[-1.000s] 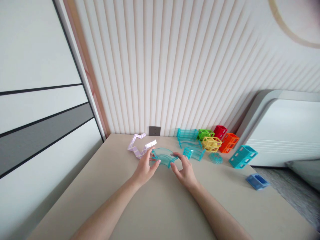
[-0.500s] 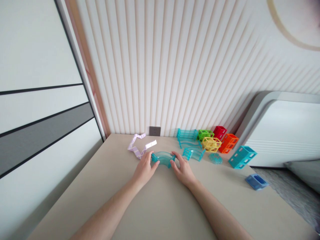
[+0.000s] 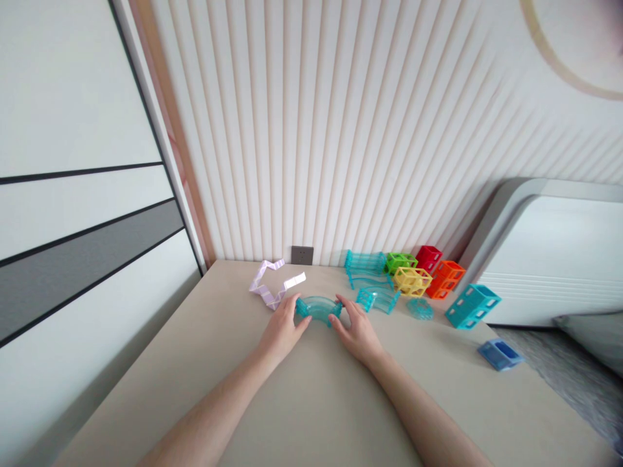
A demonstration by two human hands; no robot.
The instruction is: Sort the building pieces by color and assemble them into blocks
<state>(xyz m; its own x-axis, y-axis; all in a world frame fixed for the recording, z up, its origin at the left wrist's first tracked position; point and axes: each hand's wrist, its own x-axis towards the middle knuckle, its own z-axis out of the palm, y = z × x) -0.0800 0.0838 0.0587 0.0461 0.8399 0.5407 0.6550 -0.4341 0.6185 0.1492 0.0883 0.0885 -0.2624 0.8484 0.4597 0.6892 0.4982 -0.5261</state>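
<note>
A curved, see-through teal plastic track piece lies at the middle of the table, bowed between my hands. My left hand grips its left end with thumb and fingers. On its right end my right hand has the same kind of hold, thumb in front and fingers behind. Just right of that hand is another curved teal track piece. Behind my left hand lies a zigzag lilac and white folding strip.
Several teal track pieces lie against the ribbed wall. Beside them are green, yellow, red, orange and teal open-sided blocks. A blue block sits near the table's right edge. A dark socket is on the wall.
My right thumb has shifted slightly left along the front of the curved track piece. Otherwise the hands and the objects keep their places.
</note>
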